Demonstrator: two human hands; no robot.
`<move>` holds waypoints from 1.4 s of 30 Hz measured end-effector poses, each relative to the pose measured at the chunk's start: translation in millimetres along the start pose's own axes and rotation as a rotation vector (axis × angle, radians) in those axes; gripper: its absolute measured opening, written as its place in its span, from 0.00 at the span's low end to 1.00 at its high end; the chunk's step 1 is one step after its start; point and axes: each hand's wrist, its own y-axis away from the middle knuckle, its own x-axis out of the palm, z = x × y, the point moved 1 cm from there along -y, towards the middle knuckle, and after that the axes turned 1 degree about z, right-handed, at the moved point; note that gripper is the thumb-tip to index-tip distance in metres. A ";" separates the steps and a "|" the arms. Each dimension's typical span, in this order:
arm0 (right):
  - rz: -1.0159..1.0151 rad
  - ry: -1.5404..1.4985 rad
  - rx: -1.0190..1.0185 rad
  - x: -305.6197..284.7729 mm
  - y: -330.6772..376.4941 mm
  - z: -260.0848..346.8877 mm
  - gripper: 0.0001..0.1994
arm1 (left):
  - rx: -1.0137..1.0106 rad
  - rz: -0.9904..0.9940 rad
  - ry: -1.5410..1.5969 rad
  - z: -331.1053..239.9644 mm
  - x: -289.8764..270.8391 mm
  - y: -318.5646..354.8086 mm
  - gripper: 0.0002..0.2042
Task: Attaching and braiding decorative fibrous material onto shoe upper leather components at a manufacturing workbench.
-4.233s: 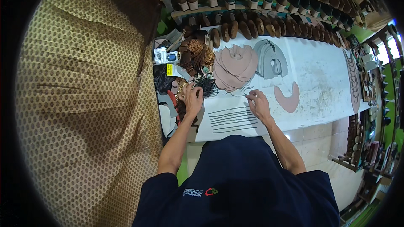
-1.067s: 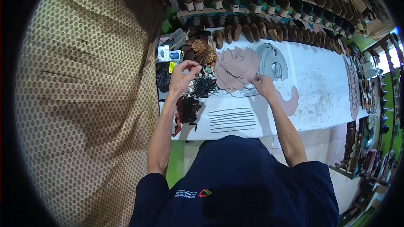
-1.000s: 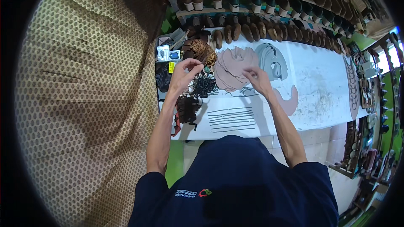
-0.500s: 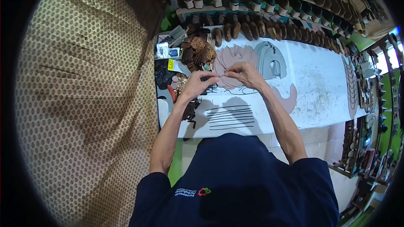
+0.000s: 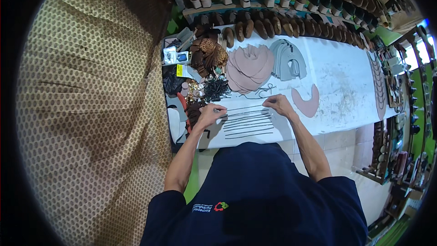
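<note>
A large patterned cloth with small dots fills the whole left side of the scene. To its right runs a long white worktable, and along its far edge stand rows of shoe lasts on shelves. On the table, far from the person, lie a fanned stack of pinkish-brown leather pieces, a stack of grey cut pieces just right of it, and one single pink piece further right. A dark tangle of small ornaments sits to the left.

Nearer the person lies a row of thin dark strips, each parallel to the next, long axes running left to right. The farthest one, a beaded strip, is stretched between the two hands. The left hand pinches its left end with fingers closed; the right hand pinches the right end the same way. The strip lies straight across, just beyond the laid row, with each hand at its own end, neither nearer the middle.
</note>
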 end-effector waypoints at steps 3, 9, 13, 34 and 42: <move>-0.015 0.081 0.019 10.7 -1.8 -18.9 0.14 | -0.024 -0.056 -0.104 11.6 11.6 -2.5 0.14; -0.115 0.119 -0.010 27.8 -7.0 -44.8 0.12 | -0.013 -0.194 -0.295 10.3 30.9 -3.8 0.10; -0.103 0.175 0.053 32.3 -6.0 -34.4 0.11 | -0.008 -0.270 -0.382 6.3 36.8 1.1 0.08; -0.286 0.312 0.036 31.7 -4.0 -25.0 0.13 | 0.055 -0.660 -0.375 9.5 35.0 -7.0 0.07; -0.329 0.284 0.000 20.5 1.1 2.1 0.13 | -0.047 -0.770 -0.419 -9.5 15.8 -60.3 0.12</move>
